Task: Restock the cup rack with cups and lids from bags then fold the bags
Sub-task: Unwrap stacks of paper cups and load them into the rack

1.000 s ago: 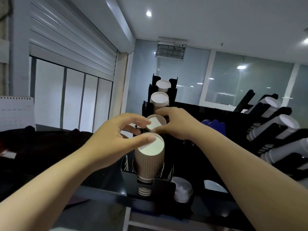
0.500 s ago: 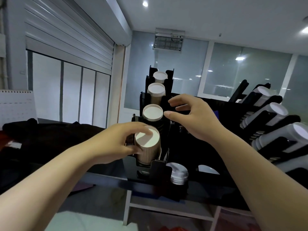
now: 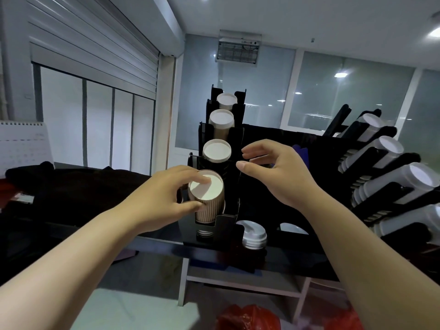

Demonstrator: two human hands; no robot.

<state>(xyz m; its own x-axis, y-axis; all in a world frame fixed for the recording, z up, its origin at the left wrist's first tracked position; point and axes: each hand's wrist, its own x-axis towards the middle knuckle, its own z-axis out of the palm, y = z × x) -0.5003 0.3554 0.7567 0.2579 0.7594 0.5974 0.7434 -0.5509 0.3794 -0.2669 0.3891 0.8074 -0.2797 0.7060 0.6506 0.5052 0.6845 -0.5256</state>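
A black stepped cup rack (image 3: 227, 217) stands on the dark counter ahead of me. Its lowest slot holds a brown ribbed paper cup stack (image 3: 207, 198), white bottom facing me. My left hand (image 3: 164, 196) grips the end of that stack, fingers across its white bottom and thumb under its side. Three more cup stacks sit in the slots above; the nearest one (image 3: 216, 151) is just left of my right hand (image 3: 276, 170), which hovers with fingers spread and touches nothing. A stack of white lids (image 3: 253, 235) sits at the rack's foot.
A second black rack (image 3: 390, 186) with several slanted white cup stacks stands to the right. Dark cloth (image 3: 71, 186) lies on the counter at left, with a calendar (image 3: 23, 144) behind it. Red plastic bags (image 3: 247, 317) show at the bottom edge, below a white shelf frame (image 3: 238, 282).
My right hand has let go of the second cup stack and drawn back to the right. My left hand has stayed on the bottom stack, which sits lower in its slot. My view has tilted down.
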